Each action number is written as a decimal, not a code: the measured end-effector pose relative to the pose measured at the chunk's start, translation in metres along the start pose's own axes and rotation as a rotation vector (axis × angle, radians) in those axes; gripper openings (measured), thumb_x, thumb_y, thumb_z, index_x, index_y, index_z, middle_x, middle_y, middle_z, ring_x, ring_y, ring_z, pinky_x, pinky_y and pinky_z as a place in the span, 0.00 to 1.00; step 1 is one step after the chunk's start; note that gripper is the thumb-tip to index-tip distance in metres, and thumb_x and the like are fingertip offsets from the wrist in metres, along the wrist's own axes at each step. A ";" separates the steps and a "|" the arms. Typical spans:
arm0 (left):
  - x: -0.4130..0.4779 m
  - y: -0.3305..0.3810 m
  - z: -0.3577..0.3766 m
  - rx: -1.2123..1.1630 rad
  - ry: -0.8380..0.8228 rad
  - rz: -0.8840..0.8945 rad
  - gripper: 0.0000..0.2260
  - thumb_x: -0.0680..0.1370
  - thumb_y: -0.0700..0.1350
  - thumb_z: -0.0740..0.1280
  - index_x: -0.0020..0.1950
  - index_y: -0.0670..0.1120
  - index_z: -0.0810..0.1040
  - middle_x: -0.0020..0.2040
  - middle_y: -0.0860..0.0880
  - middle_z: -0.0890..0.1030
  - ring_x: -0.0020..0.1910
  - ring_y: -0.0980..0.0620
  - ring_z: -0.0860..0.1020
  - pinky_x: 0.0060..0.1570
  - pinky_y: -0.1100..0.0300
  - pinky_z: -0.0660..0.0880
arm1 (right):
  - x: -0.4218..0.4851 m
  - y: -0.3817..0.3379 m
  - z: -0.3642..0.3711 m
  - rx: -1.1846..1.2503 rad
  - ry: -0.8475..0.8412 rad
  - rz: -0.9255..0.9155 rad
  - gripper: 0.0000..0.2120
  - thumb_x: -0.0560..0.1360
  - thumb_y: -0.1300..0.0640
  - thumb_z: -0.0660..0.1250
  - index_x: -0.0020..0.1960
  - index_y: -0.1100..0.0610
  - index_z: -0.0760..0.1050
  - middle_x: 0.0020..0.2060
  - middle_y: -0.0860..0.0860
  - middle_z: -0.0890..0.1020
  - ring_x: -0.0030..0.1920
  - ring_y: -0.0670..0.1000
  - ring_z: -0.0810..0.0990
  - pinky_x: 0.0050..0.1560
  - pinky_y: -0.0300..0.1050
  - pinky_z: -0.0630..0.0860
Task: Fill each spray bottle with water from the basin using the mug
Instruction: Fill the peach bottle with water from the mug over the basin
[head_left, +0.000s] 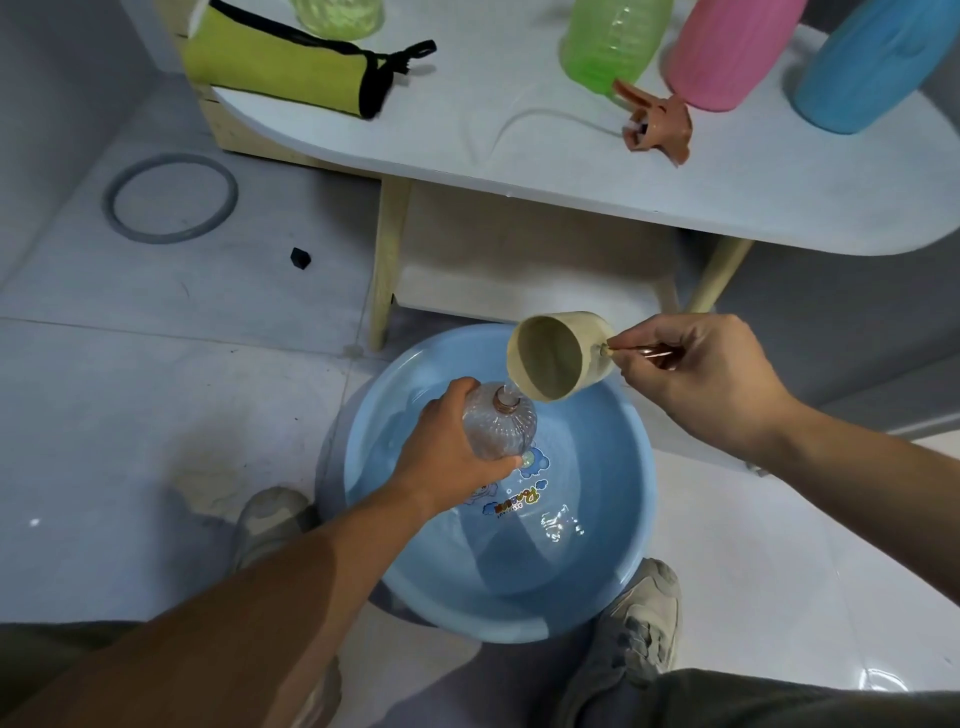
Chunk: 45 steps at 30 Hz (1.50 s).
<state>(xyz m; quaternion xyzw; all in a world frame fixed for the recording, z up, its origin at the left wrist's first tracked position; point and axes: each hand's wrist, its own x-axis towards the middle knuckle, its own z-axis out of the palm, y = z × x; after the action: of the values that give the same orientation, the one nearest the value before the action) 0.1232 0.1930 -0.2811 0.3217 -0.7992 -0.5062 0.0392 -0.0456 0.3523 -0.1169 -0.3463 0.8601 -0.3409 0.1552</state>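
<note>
left hand (447, 457) wrapped round the clear spray bottle (501, 428) mid-frame, held over the blue basin (618, 467) of water, beige mug (558, 356) just right of it tipped above the bottle's mouth, water running in, right hand (696, 374) pinching the mug's handle

I am looking down at a floor (130, 395) of large pale grey tiles with thin grout lines, glossy enough to show a bright patch of reflected light at my lower right. Ahead of me stands a low bench (571, 174) with a white, round-cornered top, pale wooden legs (387, 260) and a lower shelf (519, 288) beneath. To its left, a grey ring (230, 195) and a small black object (300, 258) lie on the tiles.
</note>
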 end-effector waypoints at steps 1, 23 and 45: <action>0.000 0.000 0.000 0.003 0.000 0.002 0.42 0.56 0.67 0.78 0.66 0.64 0.64 0.63 0.54 0.76 0.60 0.50 0.77 0.58 0.45 0.80 | 0.000 -0.001 0.000 -0.006 0.001 -0.006 0.08 0.74 0.59 0.71 0.44 0.46 0.84 0.38 0.40 0.85 0.37 0.39 0.81 0.40 0.27 0.74; 0.004 -0.010 0.001 0.008 0.040 0.007 0.43 0.57 0.65 0.80 0.68 0.63 0.65 0.63 0.54 0.77 0.60 0.50 0.78 0.58 0.47 0.81 | 0.002 -0.003 -0.001 -0.159 0.032 -0.145 0.07 0.73 0.57 0.72 0.48 0.48 0.85 0.40 0.40 0.82 0.40 0.41 0.80 0.42 0.25 0.72; 0.004 -0.011 0.001 -0.017 0.049 0.041 0.42 0.56 0.66 0.79 0.66 0.64 0.66 0.62 0.55 0.77 0.60 0.51 0.78 0.56 0.48 0.82 | 0.002 -0.007 0.001 -0.266 0.045 -0.416 0.07 0.72 0.63 0.73 0.48 0.55 0.86 0.36 0.38 0.77 0.38 0.44 0.78 0.44 0.37 0.75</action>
<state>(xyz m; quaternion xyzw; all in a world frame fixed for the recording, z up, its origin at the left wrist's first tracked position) 0.1245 0.1883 -0.2915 0.3173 -0.8001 -0.5040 0.0715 -0.0430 0.3470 -0.1128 -0.5254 0.8109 -0.2570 0.0155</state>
